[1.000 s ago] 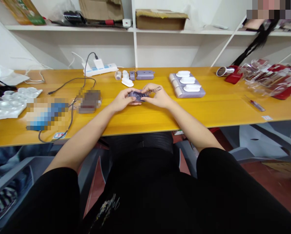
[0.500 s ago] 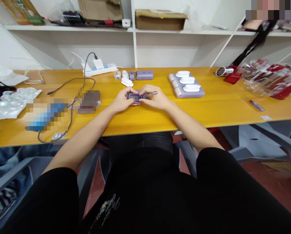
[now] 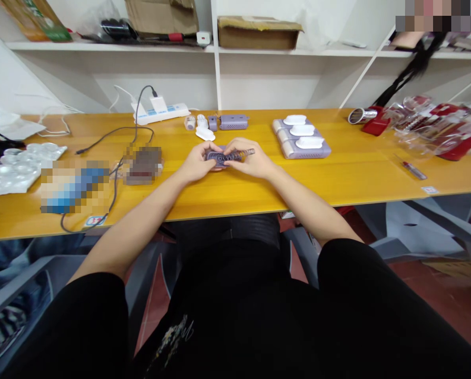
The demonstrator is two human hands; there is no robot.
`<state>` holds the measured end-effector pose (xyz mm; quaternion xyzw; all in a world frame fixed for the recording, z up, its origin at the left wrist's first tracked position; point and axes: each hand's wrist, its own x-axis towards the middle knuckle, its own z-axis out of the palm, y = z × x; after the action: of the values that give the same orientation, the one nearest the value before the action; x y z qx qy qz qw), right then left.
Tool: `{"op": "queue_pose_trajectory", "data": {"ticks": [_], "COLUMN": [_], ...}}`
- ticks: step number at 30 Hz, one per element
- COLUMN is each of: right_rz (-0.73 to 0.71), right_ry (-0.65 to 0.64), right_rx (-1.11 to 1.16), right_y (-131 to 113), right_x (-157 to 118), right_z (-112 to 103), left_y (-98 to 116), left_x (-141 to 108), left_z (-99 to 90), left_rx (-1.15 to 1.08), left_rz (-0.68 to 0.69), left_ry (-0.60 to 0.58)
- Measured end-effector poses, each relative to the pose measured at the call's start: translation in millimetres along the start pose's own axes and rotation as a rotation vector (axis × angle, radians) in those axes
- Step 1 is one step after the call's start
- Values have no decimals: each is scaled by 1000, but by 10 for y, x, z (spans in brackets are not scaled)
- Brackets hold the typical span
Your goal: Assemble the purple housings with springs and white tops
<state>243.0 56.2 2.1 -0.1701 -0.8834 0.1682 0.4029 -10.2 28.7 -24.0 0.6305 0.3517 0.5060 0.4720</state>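
Observation:
My left hand (image 3: 198, 162) is closed around the left end of a small purple casing (image 3: 218, 158), held just above the table. My right hand (image 3: 250, 158) pinches a thin, see-through ribbed rod (image 3: 245, 152) that lies slantwise over the casing's right part. Fingers hide much of the casing. Behind my hands are a white oval piece (image 3: 205, 133) and a purple perforated part (image 3: 234, 122). To the right, several purple units (image 3: 306, 152) stand side by side with white oval pieces (image 3: 310, 142) on top.
On the wooden table (image 3: 235, 197), a power strip (image 3: 162, 112) and dark cable (image 3: 116, 195) lie at left, near a clear bubble tray (image 3: 26, 163). Red and clear parts (image 3: 443, 126) pile up at right, with a screwdriver-like tool (image 3: 414, 170) before them. Shelves rise behind.

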Motion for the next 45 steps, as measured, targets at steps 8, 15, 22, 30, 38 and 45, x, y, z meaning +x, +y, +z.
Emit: {"op": "queue_pose_trajectory", "data": {"ticks": [8,15,22,30,38,45], "right_rz": [-18,-45,-48,-94,-139,-170], "right_ry": [-6,-17,14,60,39,49], "right_rx": [4,-1,-4,-64,-76,-63], "right_y": [-39,-69,-44,46,60,27], "right_x": [11,15,10,9,3,5], "right_z": [29,38,41,60,83,93], "left_y": [-6,26,1,-22,-33,33], "left_x": [-14,-17,-13,-19,-18,-41], "left_z": [23,24,39,38,56,125], "left_rx": [56,100,66,-43,-48,34], "left_rz": [-27,4,-8,-59,-64,-26], "left_ry": [24,26,12,-44,-8,58]}}
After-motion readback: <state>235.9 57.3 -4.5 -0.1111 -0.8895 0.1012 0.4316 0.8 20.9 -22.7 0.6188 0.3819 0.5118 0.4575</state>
